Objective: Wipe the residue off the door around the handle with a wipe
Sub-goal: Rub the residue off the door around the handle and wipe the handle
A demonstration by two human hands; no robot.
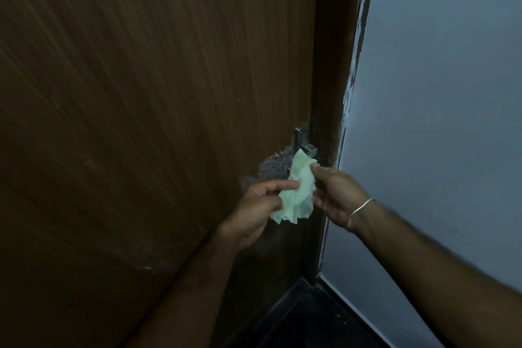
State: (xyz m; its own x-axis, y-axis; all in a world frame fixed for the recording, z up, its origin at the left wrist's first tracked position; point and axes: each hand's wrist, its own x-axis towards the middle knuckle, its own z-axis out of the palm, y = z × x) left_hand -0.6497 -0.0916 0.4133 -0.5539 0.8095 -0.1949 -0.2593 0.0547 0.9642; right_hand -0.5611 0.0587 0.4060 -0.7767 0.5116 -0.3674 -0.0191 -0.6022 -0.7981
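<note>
Both hands hold 1 crumpled pale green wipe (296, 189) between them, in front of the brown door (141, 93). The left hand (260, 206) pinches its lower left edge between thumb and fingers; the right hand (336, 195), a thin bangle (361, 207) at its wrist, pinches the upper right edge. Just above the grip sits the metal handle (302, 140). Whitish residue (272, 167) smears the door just left of the wipe's top. A grey wall (437, 93) lies right of the hands.

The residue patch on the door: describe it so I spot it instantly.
Start at the brown wooden door and follow its right edge down to the metal handle. Just left and below lies a greyish smeared residue patch, paler than the wood, behind the crumpled pale-green wipe.
</note>
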